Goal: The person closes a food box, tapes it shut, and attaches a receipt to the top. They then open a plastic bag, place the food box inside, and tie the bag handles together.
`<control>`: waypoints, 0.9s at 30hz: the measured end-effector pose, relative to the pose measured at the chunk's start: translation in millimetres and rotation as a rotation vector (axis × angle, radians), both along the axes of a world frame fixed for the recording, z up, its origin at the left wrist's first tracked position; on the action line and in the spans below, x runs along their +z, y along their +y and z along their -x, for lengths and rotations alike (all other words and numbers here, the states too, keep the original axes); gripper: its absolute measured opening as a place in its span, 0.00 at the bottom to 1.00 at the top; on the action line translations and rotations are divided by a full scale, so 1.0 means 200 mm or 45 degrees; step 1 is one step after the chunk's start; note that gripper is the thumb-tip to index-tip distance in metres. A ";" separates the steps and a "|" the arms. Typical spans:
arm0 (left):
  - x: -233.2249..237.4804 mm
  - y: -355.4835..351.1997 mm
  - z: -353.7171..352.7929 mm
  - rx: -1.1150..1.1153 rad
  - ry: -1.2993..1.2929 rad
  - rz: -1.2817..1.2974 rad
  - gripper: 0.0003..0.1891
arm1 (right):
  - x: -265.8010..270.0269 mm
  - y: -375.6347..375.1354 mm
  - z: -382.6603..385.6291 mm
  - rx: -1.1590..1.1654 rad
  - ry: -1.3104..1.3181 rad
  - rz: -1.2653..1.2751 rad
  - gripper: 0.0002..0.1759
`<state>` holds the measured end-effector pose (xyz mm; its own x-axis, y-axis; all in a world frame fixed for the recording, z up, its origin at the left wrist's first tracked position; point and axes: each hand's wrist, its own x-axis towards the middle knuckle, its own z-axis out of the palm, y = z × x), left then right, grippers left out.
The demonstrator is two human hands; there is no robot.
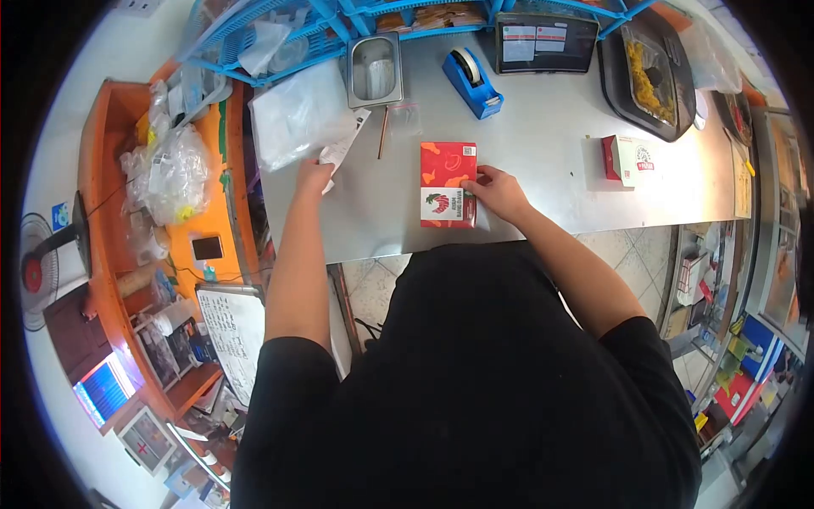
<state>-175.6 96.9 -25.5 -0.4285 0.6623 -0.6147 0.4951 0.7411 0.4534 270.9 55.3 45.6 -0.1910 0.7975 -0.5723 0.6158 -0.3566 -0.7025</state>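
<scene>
A steel counter (pixel 543 182) fills the upper middle of the view. A blue wire rack (pixel 339 21) runs along its far edge at 12 o'clock. At 1 o'clock on the counter sits a black tray (pixel 612 81) with yellow food in it. To the left of this black tray is a dark flat tray (pixel 545 58) bearing two white labels. A stack of clear plastic bags (pixel 297 114) lies at 11 o'clock, with a small steel tub (pixel 374 69) just beside it on the right.

The red box (pixel 448 170) lies flat near the middle of the counter, close to the near edge, with a white panel and a rooster print on its near half. The right hand (pixel 498 193) rests at the box's 3 o'clock side, fingers bent onto the right edge and top face. I cannot tell whether the thumb is tucked under it, so a true grasp cannot be told.

A blue tape dispenser (pixel 473 82) stands at 12 o'clock from the box, well apart. A smaller red and white box (pixel 627 159) lies at 3 o'clock, beyond the right hand.

The left hand (pixel 314 176) lies at 9 o'clock from the red box, fingertips on the near end of a white paper slip (pixel 346 140). The fingers are hidden, so I cannot tell whether they pinch it. A thin stick (pixel 383 132) lies just right of the slip.
</scene>
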 end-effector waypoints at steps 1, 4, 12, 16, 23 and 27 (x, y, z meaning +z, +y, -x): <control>-0.08 -0.05 0.00 0.198 -0.246 -0.103 0.26 | 0.01 -0.01 0.01 0.011 0.003 -0.006 0.36; 0.03 -0.18 -0.11 0.464 -0.629 0.042 0.15 | 0.00 -0.01 0.04 0.026 0.012 -0.025 0.35; 0.45 -0.61 -0.79 0.644 -1.370 -0.062 0.10 | 0.22 -0.11 0.18 -0.014 0.149 -0.392 0.26; 0.57 -0.72 -1.07 0.432 -1.203 -0.018 0.14 | 0.22 -0.08 0.22 -0.168 0.552 0.592 0.27; 0.59 -0.76 -1.11 0.034 -0.967 -0.032 0.17 | 0.26 -0.01 0.30 0.013 0.390 0.915 0.25; 0.68 -0.68 -1.12 -0.141 -0.794 -0.164 0.19 | 0.29 0.08 0.30 0.060 0.600 1.100 0.17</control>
<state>48.1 -39.7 110.6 0.0587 0.7673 -0.6386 0.1801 0.6210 0.7628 211.3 71.1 102.7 -0.5702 0.1268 -0.8117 0.3661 -0.8453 -0.3892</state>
